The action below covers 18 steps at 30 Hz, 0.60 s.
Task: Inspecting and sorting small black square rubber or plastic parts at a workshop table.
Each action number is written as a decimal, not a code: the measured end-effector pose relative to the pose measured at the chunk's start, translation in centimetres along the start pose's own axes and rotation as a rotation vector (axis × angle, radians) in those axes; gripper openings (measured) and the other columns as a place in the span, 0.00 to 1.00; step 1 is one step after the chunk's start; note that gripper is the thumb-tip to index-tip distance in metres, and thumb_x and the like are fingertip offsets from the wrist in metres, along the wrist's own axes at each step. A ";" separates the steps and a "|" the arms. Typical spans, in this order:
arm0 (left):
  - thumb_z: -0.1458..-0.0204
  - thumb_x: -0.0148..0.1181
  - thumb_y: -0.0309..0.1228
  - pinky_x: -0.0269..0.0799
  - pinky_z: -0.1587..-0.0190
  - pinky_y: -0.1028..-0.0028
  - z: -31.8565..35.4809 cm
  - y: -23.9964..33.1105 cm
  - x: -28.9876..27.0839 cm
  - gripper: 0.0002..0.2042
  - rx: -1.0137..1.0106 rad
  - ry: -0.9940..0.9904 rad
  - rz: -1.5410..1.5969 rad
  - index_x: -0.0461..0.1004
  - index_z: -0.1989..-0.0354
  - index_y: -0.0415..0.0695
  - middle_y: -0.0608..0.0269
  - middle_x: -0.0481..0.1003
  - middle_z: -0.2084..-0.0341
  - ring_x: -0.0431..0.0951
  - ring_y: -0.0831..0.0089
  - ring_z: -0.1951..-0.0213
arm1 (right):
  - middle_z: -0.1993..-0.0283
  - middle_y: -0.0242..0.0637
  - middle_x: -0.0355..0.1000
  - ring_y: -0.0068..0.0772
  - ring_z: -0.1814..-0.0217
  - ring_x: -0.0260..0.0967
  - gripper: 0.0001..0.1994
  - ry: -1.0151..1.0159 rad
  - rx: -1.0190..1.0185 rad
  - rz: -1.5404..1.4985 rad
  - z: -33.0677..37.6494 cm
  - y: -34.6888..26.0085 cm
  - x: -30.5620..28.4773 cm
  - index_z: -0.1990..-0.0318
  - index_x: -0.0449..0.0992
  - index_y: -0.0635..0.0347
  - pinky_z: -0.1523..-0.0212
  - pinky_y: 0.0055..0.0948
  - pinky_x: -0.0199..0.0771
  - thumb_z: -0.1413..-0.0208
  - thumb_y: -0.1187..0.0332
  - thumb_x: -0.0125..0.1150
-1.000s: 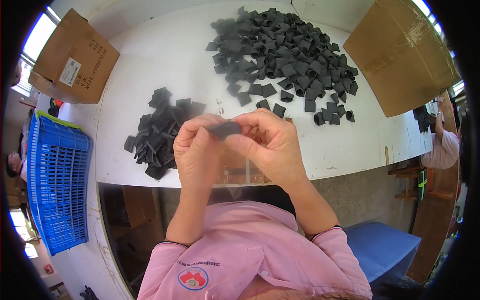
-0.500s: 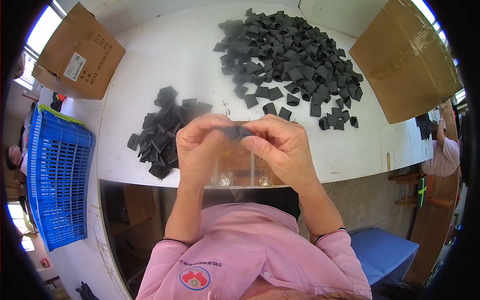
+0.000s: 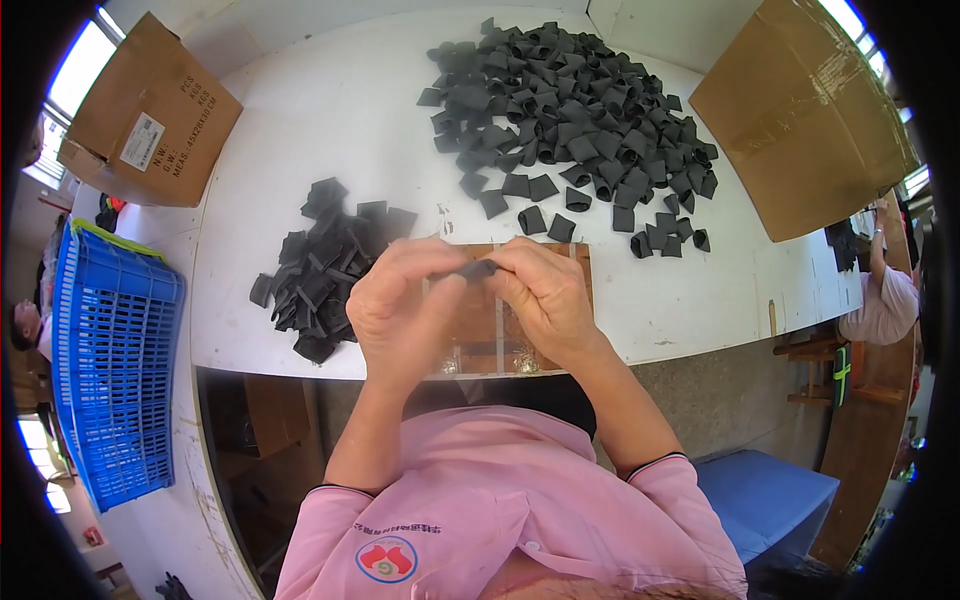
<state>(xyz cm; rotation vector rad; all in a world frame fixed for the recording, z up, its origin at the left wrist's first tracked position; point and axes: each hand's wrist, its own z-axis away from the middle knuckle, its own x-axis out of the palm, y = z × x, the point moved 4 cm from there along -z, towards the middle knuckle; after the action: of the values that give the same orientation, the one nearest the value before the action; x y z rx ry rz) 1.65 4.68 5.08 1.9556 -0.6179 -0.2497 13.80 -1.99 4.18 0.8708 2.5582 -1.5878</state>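
Observation:
A small black fabric sleeve [image 3: 480,270] is held in front of me, above a brown taped cardboard piece [image 3: 478,325] at the table's near edge. My right hand [image 3: 548,305] pinches its right end between thumb and fingers. My left hand [image 3: 395,305], smeared by motion, is closed at its left end; its fingertips partly cover the sleeve. To the left of my left hand lies a small heap of flat black fabric pieces [image 3: 325,270]. A far larger pile of short, open-ended black fabric sleeves [image 3: 590,120] spreads over the back of the table.
The white table [image 3: 270,130] carries a cardboard box [image 3: 160,115] at back left and another cardboard box [image 3: 800,120] at right. A blue plastic basket [image 3: 120,370] stands at far left. A blue bin [image 3: 765,500] is by my right side. Another person [image 3: 885,300] sits at far right.
Both hands have shifted slightly; the right hand has moved left and its fingers cover the sleeve differently. Less of the sleeve shows between them. My left hand is now more blurred.

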 end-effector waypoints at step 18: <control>0.54 0.55 0.23 0.63 0.69 0.81 -0.4 0.2 0.5 0.05 0.190 -0.135 -0.368 0.70 0.71 0.34 0.60 0.71 0.74 0.68 0.76 0.72 | 0.81 0.34 0.62 0.32 0.81 0.61 0.06 0.059 -0.287 0.326 0.1 -0.8 0.2 0.76 0.69 0.63 0.83 0.27 0.61 0.64 0.76 0.60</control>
<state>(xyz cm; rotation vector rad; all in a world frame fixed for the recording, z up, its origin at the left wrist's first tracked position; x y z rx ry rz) 2.14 4.63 5.50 2.2440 -0.3724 -0.5729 13.25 -2.25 4.74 1.2332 2.4346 -1.0921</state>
